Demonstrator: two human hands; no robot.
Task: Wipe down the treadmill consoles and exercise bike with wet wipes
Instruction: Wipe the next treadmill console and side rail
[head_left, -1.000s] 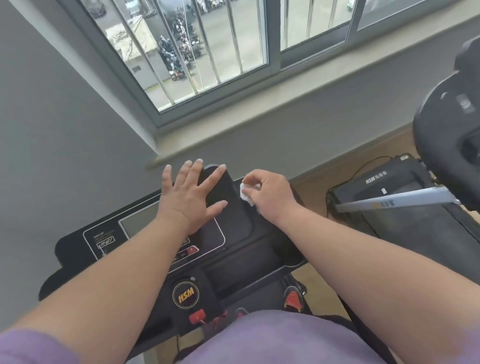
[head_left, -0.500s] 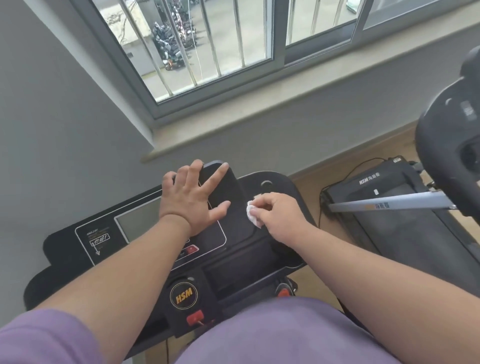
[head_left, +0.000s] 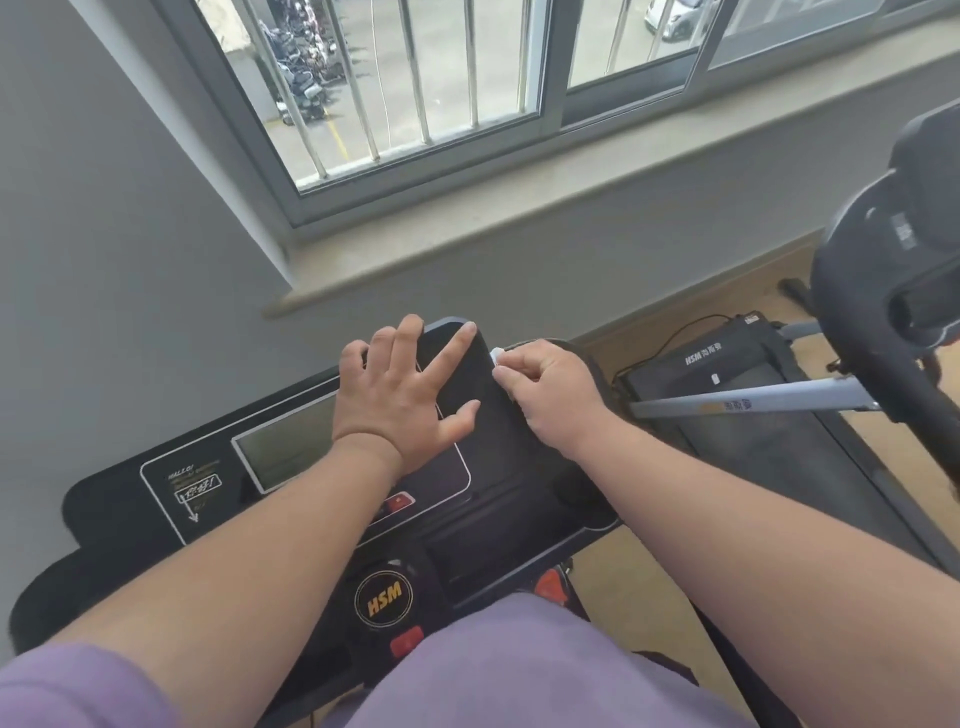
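Note:
A black treadmill console (head_left: 130, 499) with a grey display and an orange HSM badge lies in front of me. My left hand (head_left: 405, 400) rests flat on it with fingers spread, over the display's right end and the raised black panel (head_left: 493, 436) beside it. My right hand (head_left: 550, 395) grips a bunched white wet wipe (head_left: 497, 358) and presses it against the right edge of that panel. Only a small corner of the wipe shows past the knuckles.
A second treadmill (head_left: 727, 364) with a grey rail lies on the wood floor at the right. A black exercise bike part (head_left: 883, 270) stands at the far right. A grey wall, a stone sill (head_left: 467, 244) and a barred window are just beyond the console.
My right hand has slid the wipe up along the panel's right edge, away from me. The left hand has stayed flat on the console.

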